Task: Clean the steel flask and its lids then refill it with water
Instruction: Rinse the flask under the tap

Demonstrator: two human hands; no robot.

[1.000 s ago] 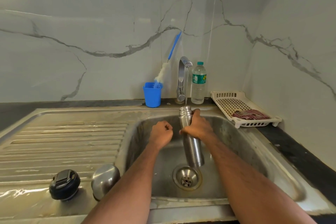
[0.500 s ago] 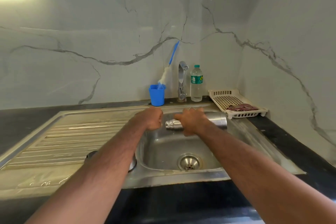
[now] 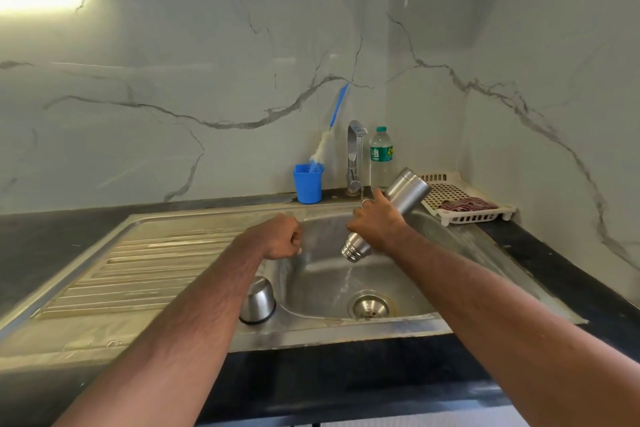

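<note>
From the head view, the right hand (image 3: 375, 224) grips the steel flask (image 3: 388, 215) tilted mouth-down over the sink (image 3: 450, 253), and water seems to be streaming from it toward the drain, though the stream is faint. The left hand (image 3: 282, 241) is clenched and holds nothing. I judge rinsing is under way; refilling remains. A rounded steel lid (image 3: 258, 300) rests beside the basin. The flask looks wet and undented.

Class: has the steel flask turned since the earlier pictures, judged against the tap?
Yes. The steel flask has tipped mouth-down, its base now raised towards the tap.
</note>
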